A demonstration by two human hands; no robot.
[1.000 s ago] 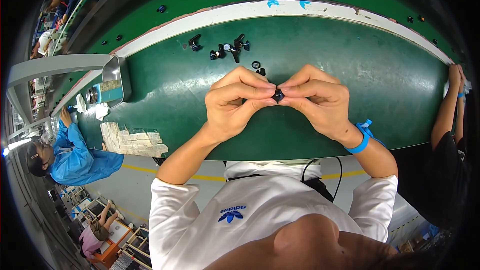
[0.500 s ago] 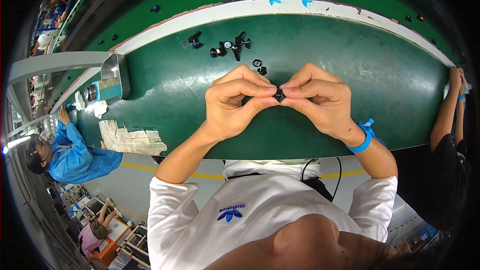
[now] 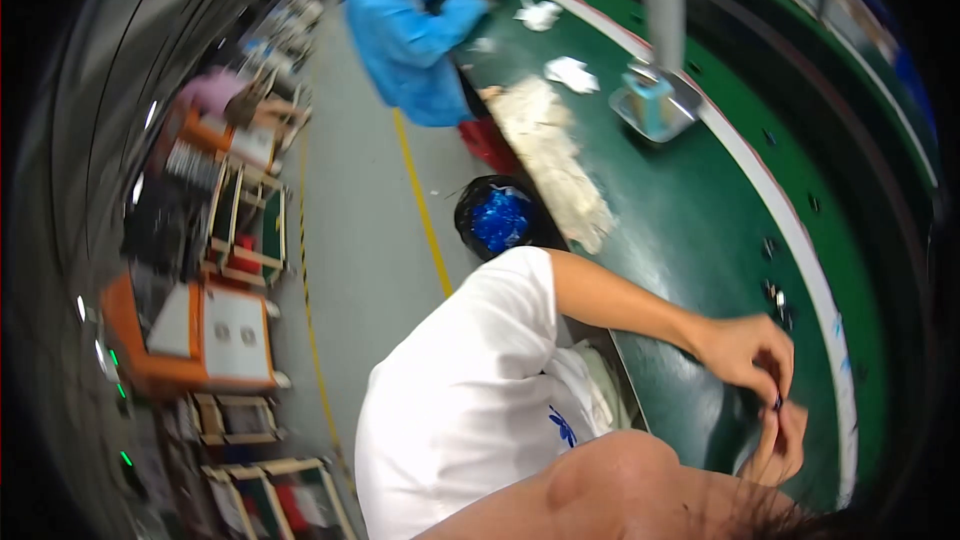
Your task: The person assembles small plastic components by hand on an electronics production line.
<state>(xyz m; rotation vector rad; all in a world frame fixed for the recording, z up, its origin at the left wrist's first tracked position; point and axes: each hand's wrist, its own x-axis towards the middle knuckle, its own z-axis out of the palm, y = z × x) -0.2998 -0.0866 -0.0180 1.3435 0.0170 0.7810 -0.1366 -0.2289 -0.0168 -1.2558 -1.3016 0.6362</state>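
Note:
My left hand (image 3: 745, 352) and my right hand (image 3: 783, 443) meet at the lower right, fingertip to fingertip over the green table (image 3: 670, 250). A small dark part (image 3: 778, 404) is pinched between them; its exact kind cannot be made out. Both hands are closed on it, with thumbs and forefingers pressed together. The right hand is partly cut off by my head and hair. Just beyond my left hand lie several small black pieces (image 3: 776, 302), some with shiny round faces, blurred here.
A metal tray (image 3: 683, 120) holding a light-blue box (image 3: 650, 105) stands by a grey post (image 3: 660, 10). White crumpled tissues (image 3: 571, 75) and a worn cream sheet (image 3: 545, 140) lie along the table. A co-worker in blue (image 3: 415, 35) sits farther along. A black-lined bin (image 3: 497, 215) stands beside the table.
The view has swung to the left, so my hands now appear at the lower right and the aisle shows. Both hands still pinch the small dark part.

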